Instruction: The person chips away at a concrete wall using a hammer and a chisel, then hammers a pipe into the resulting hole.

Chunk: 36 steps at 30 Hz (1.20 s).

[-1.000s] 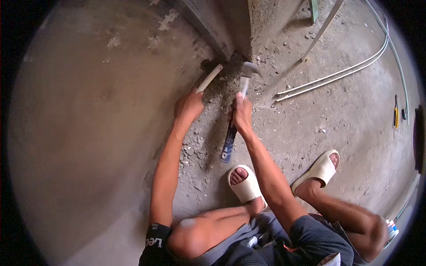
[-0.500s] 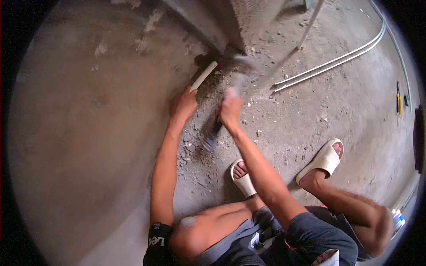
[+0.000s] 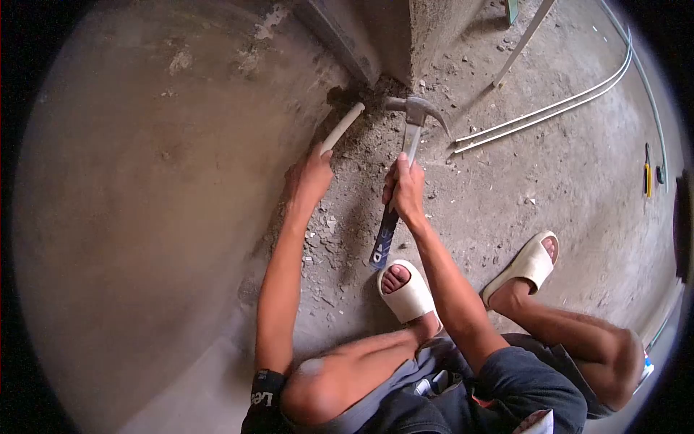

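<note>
My right hand point(image 3: 408, 189) is wrapped round the handle of a claw hammer point(image 3: 414, 137), thumb laid along the shaft. The hammer's striking face points left toward the hole by the wall, its claw to the right. My left hand point(image 3: 312, 179) is closed round a pale rod point(image 3: 343, 129) that slants up and right; its lower part is hidden in my fist. The rod's visible end is near a dark broken hole point(image 3: 345, 97) at the foot of the wall, a short gap from the hammer head. Crumbled rubble point(image 3: 327, 242) lies below both hands.
A concrete wall point(image 3: 166, 195) fills the left side, and a pillar corner point(image 3: 412, 43) stands ahead. Thin white conduits point(image 3: 538, 116) lie at the right, with a yellow-handled tool point(image 3: 648, 177) beyond. My sandalled foot point(image 3: 406, 293) is just below the hammer's handle end.
The hammer, blurred by motion before, is now sharp and further right of the rod, its handle more upright. My left hand keeps its hold on the rod. The view has shifted slightly.
</note>
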Tool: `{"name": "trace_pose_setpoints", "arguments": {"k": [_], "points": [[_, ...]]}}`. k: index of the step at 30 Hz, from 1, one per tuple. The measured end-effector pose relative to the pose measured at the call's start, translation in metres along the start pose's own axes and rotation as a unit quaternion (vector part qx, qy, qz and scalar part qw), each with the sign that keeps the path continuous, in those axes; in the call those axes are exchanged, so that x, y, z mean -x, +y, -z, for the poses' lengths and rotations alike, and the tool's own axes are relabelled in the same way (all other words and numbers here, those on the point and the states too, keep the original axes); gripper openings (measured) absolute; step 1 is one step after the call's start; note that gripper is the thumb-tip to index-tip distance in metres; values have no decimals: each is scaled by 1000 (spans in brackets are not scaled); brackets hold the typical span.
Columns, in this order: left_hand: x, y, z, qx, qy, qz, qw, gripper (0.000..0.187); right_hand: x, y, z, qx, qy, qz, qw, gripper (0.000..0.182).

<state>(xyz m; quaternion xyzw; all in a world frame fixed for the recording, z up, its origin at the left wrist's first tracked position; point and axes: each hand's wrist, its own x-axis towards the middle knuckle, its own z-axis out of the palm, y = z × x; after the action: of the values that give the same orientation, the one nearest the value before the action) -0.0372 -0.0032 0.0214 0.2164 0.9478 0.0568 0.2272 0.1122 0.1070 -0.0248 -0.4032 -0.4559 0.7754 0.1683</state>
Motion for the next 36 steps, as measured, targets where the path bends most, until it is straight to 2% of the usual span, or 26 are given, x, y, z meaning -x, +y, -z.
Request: {"name": "trace_pose_setpoints", "arguments": {"k": [4, 7, 10, 13, 17, 19, 22, 23, 24, 26, 27, 28, 30, 31, 33, 34, 36], "points": [[-2, 16, 12, 4, -24, 7, 1000, 39, -2, 3, 7, -28, 8, 36, 999, 43], [-4, 18, 15, 35, -31, 16, 999, 40, 10, -25, -2, -89, 35, 40, 995, 41], [-5, 16, 18, 39, -23, 16, 999, 40, 10, -38, -7, -114, 19, 49, 992, 41], [-6, 17, 22, 45, -30, 7, 999, 40, 2, -34, -7, -40, 10, 45, 998, 42], [-8, 17, 24, 80, -36, -9, 996, 39, 3, -37, -13, -22, 23, 61, 998, 42], [-8, 19, 27, 81, -48, 4, 996, 38, 10, -38, -27, -132, 87, 113, 981, 41], [-7, 17, 27, 89, -46, 13, 995, 38, 9, -20, -52, -169, 135, 133, 967, 42], [-6, 17, 25, 94, -39, 6, 995, 38, -8, 20, -53, 15, 137, 97, 986, 41], [-6, 18, 24, 94, -42, -1, 995, 38, -17, 18, -47, 202, 42, 44, 978, 38], [-11, 15, 25, 109, 8, 1, 994, 37, -19, 22, -42, 278, -67, 2, 958, 40], [-16, 8, 19, 69, 42, -52, 995, 35, -8, 25, -42, 250, -37, 40, 967, 41], [-20, 8, 19, 71, 44, -47, 995, 35, 17, 30, -43, 228, -20, 68, 971, 43], [-7, 7, 11, 34, -14, 23, 999, 33, 47, 32, -40, 236, 2, 10, 972, 45], [-5, 12, 13, 52, -49, 36, 997, 38, 51, 30, -33, 147, 29, 10, 989, 43], [1, 22, 19, 15, -31, 27, 999, 36, 39, 2, -24, -4, 49, 6, 999, 39], [5, 23, 21, -31, -18, 19, 999, 35, 30, 8, -17, -12, 49, 14, 999, 39], [6, 23, 19, -31, -8, 18, 999, 34, 25, -20, -17, -34, 82, 65, 994, 37]]}}
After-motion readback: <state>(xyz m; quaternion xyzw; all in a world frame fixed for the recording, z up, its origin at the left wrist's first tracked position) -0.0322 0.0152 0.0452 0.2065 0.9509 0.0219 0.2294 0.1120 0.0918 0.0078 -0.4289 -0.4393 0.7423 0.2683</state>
